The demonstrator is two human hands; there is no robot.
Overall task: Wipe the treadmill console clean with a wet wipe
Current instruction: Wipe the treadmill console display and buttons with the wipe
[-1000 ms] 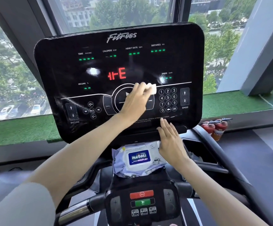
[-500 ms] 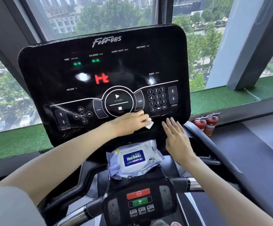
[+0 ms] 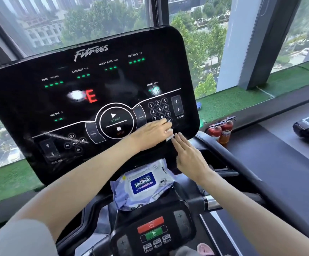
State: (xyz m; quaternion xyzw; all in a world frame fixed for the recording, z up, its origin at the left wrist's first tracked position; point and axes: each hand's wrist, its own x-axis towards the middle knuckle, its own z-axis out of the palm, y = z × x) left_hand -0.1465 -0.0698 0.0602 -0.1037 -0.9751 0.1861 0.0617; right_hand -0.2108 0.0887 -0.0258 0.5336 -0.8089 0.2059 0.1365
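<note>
Wipe was pressed under left hand at console's lower right corner.
Left fingers lay straight on it; judged limp, wet and light, best pressed flat. Right hand's fingers lay straight, together.

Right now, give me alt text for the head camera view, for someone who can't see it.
A person's left hand presses a wet wipe against the black treadmill console below its number keypad. The right hand rests flat on the console's lower edge, above a pack of wet wipes.
</note>
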